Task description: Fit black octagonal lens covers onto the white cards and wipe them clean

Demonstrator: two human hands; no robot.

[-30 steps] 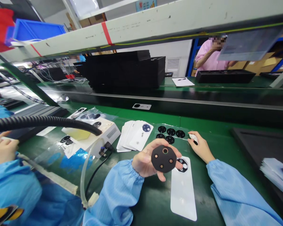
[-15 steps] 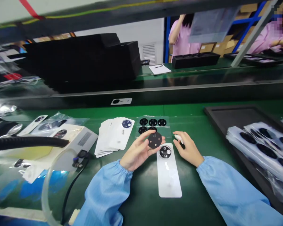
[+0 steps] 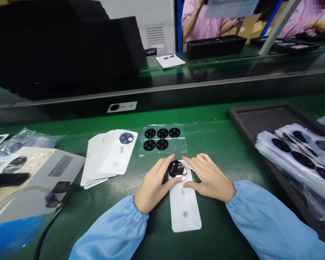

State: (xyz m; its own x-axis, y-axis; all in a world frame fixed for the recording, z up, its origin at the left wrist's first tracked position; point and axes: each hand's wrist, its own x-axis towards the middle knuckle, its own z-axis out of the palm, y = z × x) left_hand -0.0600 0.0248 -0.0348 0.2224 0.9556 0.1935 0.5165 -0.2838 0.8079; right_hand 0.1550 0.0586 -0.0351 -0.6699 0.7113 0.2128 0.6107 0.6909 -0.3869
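A white phone back cover point(image 3: 184, 209) lies on the green mat between my hands, its camera end away from me. Over its camera area is a glossy black lens disc point(image 3: 174, 168), with bright reflections on its right part. The thumb and index finger of my left hand point(image 3: 155, 185) grip the disc at its left edge. My right hand point(image 3: 209, 177) curves round the other side, thumb and index fingertip closed in on the disc's right edge. Whether a small white piece sits under the right index finger is hard to make out.
Behind my hands lies a clear sheet point(image 3: 176, 145) with several black discs. Fanned white covers point(image 3: 116, 160) are stacked left, beside a white box point(image 3: 62, 173) with a hose and cable. A black tray point(image 3: 242, 144) with bagged parts stands right. Co-workers in pink are beyond the bench.
My left hand has brought the black disc down onto the cover's camera area. My right hand has moved in from the right side. One disc fewer shows on the sheet; the view has shifted.
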